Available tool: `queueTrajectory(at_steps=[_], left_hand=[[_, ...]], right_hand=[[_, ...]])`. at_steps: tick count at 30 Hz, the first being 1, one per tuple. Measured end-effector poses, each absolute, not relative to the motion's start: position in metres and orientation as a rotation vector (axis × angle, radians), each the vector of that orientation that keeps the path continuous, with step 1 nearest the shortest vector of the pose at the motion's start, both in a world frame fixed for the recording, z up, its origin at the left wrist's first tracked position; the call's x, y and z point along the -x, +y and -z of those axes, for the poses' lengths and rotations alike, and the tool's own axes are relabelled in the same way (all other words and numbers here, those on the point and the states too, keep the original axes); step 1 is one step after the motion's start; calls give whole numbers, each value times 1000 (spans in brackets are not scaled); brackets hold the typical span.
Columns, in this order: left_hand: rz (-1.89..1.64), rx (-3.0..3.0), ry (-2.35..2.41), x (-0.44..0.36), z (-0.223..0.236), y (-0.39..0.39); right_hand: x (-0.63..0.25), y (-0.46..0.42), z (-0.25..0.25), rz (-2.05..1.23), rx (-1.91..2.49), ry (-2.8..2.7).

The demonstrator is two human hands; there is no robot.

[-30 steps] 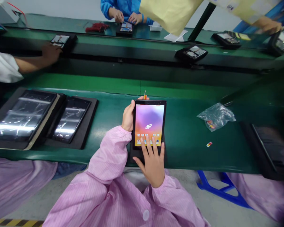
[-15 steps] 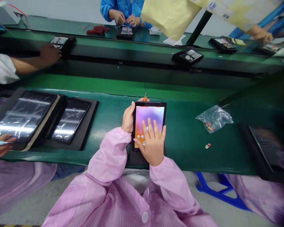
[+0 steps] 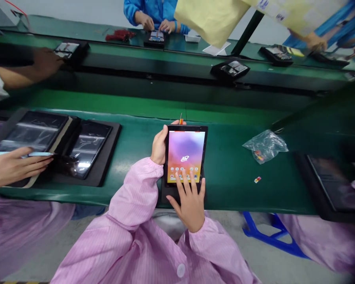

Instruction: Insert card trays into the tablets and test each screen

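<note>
A lit tablet (image 3: 185,154) showing a home screen is clasped at its side by the left hand (image 3: 159,145), above a black mat (image 3: 167,193) on the green worktop (image 3: 225,189). The right hand (image 3: 190,209) has its fingers (image 3: 182,187) spread open on the screen. A slip could be caused by this one-sided hold.

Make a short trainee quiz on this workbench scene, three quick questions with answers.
1. True or false: the person's bare right hand lies over the lower screen of the black-framed tablet.
2. What lies right of the tablet on the green bench mat? A) a crumpled clear plastic bag B) a steel wrench C) a coffee mug
3. What does the co-worker's hand at far left hold?

Key: 1 true; 2 A; 3 a pale blue pen-like tool
</note>
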State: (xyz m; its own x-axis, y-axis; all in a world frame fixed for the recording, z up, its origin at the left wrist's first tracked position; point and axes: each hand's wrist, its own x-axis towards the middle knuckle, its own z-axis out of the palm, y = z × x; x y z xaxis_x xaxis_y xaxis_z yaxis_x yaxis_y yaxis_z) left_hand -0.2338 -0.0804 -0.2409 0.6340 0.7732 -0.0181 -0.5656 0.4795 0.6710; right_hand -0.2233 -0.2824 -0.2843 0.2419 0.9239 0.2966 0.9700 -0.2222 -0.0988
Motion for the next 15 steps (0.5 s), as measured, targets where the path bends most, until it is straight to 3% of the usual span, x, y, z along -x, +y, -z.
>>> queueTrajectory(at_steps=[10,15], left_hand=[[-844,-705,354,234,240,-81],[-890,-747,322,236,234,-87]], right_hand=[[202,-273,263,512,2054,-1612],[141,-234,218,510,1710,-1506]])
